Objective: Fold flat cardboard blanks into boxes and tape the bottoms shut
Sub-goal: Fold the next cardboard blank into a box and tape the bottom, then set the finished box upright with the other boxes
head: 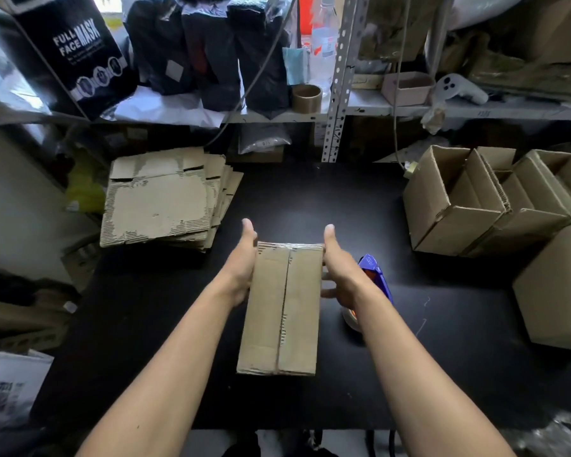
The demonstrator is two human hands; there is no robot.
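A black table carries everything. Beyond the left hand and out to its left lies a stack of flat cardboard blanks, fanned slightly. Just beside the right hand, partly hidden behind it, a blue tape dispenser rests on the tabletop. Well out to the right of that hand stand several folded boxes, open tops upward, crowded together.

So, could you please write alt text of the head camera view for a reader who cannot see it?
Two bare hands, the left hand and right hand, hold a folded cardboard box by its sides over a black table, taped seam facing up. A stack of flat blanks lies left; finished open boxes stand right, a blue tape dispenser behind the right hand.
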